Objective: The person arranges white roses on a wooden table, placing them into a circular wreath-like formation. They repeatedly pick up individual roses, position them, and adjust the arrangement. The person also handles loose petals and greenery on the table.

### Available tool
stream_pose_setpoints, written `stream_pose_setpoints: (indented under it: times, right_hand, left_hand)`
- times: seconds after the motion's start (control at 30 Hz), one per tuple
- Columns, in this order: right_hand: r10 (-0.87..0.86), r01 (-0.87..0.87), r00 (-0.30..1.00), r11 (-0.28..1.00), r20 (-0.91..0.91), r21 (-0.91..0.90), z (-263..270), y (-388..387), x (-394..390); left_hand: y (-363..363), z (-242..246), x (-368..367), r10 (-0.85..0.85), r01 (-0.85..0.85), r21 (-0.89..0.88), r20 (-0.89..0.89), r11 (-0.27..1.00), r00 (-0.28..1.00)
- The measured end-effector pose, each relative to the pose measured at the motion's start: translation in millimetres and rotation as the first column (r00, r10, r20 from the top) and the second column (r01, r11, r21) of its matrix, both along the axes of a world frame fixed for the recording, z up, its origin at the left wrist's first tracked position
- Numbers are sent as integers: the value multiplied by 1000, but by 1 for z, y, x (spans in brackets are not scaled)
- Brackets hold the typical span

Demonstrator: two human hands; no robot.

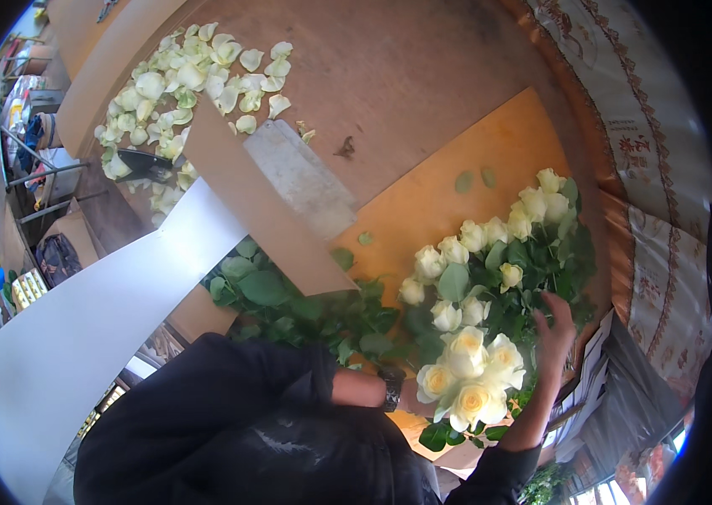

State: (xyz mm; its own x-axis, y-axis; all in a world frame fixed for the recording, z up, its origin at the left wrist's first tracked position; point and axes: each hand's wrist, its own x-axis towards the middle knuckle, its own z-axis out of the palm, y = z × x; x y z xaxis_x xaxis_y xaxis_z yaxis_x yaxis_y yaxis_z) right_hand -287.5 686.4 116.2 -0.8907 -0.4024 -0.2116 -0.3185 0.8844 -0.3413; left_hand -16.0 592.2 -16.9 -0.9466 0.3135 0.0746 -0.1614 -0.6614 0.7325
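Close to my body, a bunch of white roses with creamy yellow centres [475, 398] stands out above green leaves. My left hand [414, 400], below a dark wristwatch [392, 386], is around the bunch under the blooms, which hide its fingers. To the right, my right hand [556, 328] reaches over the leafy stems of a row of white roses [472, 237] lying on an orange board [463, 151]. Its thumb and forefinger are apart, and I see nothing between them. One smaller rose [511, 276] lies just left of these fingers.
Cut green leaves [305, 309] lie left of the roses. A cardboard strip [261, 208] and a curved white sheet [110, 290] cross the left side. Beyond are a grey metal plate [299, 177], loose petals [188, 76] and a black tool [144, 165]. Patterned fabric [639, 126] borders the right.
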Motion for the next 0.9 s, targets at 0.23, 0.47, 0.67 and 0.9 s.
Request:
stream_pose_setpoints:
  times: [0.23, 0.47, 0.67, 0.9]
  right_hand:
    - [-97, 96, 953, 995, 286, 16, -66, -6, -18]
    - [-247, 424, 736, 894, 630, -145, -70, 5, -32]
    - [-302, 439, 681, 897, 667, -42, -68, -14, -27]
    - [-91, 17, 953, 968, 290, 250, -91, -20, -16]
  left_hand:
    - [4, -4, -5, 136, -138, 107, 30, 985, 990]
    - [16, -12, -14, 54, -53, -24, 29, 998, 998]
    - [0, -18, -13, -61, 62, -15, 89, 998, 994]
    - [-21, -5, -31, -62, 62, 3, 101, 998, 993]
